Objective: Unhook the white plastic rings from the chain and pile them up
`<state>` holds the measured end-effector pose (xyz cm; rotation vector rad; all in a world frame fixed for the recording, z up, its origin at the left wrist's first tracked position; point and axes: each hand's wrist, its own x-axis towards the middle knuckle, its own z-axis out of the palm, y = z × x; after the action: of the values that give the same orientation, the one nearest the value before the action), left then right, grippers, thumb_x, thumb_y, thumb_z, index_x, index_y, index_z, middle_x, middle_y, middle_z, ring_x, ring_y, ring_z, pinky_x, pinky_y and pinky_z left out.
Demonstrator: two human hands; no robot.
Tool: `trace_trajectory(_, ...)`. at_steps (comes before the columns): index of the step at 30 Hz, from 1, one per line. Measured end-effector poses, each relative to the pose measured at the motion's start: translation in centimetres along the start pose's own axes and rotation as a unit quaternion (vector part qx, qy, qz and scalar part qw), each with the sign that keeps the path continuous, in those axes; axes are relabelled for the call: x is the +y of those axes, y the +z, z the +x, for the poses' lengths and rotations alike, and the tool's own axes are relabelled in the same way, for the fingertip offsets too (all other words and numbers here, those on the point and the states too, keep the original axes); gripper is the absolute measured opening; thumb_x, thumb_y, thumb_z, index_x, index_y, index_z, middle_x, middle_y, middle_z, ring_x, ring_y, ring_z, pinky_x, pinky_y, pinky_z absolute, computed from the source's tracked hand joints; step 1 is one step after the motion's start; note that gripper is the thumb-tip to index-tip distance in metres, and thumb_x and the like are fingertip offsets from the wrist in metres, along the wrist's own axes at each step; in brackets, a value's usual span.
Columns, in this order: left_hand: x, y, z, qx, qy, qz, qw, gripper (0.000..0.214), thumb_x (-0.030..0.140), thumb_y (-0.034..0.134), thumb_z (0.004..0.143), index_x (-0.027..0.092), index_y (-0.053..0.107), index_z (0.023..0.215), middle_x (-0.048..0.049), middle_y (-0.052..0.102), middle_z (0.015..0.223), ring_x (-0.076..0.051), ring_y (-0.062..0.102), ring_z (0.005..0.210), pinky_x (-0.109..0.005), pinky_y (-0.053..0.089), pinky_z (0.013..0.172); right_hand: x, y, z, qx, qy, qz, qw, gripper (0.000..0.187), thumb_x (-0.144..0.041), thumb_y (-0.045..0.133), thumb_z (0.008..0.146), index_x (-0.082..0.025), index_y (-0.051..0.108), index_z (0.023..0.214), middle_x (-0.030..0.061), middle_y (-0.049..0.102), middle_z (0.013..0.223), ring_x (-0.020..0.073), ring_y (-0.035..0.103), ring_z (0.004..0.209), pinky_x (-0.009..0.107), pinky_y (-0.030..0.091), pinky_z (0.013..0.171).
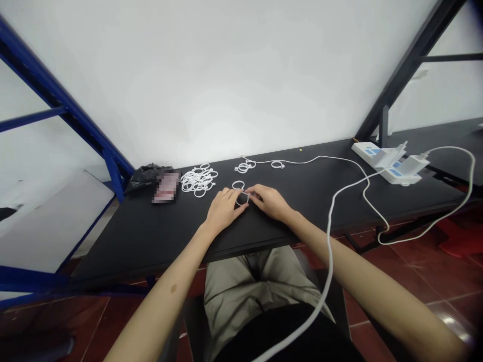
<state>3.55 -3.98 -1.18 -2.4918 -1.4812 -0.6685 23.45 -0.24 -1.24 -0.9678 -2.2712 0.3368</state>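
Between my hands is a white ring [242,204] with a small knob-like part, close above the black table top. My left hand [222,208] curls around its left side, thumb and fingers on the rim. From the right, the thumb and fingers of my right hand [267,200] pinch the ring's upper right edge. Just beyond my fingertips another white ring [238,185] lies on the table. A heap of similar white rings [198,180] is to the left, and a few lie farther back [242,167]. One single ring [277,164] rests apart at the right.
A white power strip [388,163] with plugged-in chargers sits at the table's right end. A white cable [330,251] hangs across in front of my right arm. At the left are a blurred-out phone-like object [166,187] and a black plastic bag [149,175]. Blue frame bars [75,118] rise there.
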Motion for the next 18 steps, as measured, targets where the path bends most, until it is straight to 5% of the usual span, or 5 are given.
trace_trajectory(18,0.10,-0.04,0.00,-0.006,-0.004,0.015,1.000,0.042,0.044,0.055,0.093,0.015,0.056,0.124,-0.0089,0.068,0.110,-0.025,0.056,0.100,-0.038,0.046,0.088,0.00,0.09,-0.02,-0.001,0.011,0.018,1.000,0.019,-0.020,0.055,0.090,-0.020,0.065,0.106,0.0025,0.068,0.090,0.0129,0.059,0.072,0.025,0.045,0.071)
